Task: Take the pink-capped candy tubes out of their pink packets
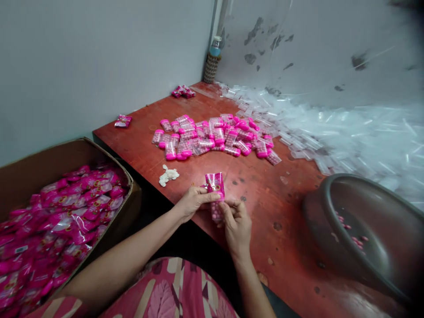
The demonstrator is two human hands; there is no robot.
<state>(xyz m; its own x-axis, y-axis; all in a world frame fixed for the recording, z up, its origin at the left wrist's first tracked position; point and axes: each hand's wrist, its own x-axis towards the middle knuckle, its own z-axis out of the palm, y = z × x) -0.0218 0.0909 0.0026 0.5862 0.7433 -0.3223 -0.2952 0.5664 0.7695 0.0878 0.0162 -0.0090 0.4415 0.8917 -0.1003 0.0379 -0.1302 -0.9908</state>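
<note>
Over the table's near edge, my left hand point(197, 201) pinches a shiny pink printed packet point(215, 182), thumb across its front. Below the packet shows a clear candy container point(216, 213) with round pink candies inside. My right hand point(237, 221) grips the container's right side between thumb and curled fingers. Whether the container sits inside the packet or behind it, I cannot tell. Beyond my hands lies a heap of similar candy-filled containers with pink caps point(217, 134). A crumpled white scrap point(168, 175) rests left of them.
A cardboard box point(132, 194) full of pink packets stands at the left. On the red table point(285, 234) are a grey basin point(318, 212) with some pink candies, many clear empty sleeves point(344, 132), loose pink packets point(123, 121), and a bottle in a woven holder point(211, 68).
</note>
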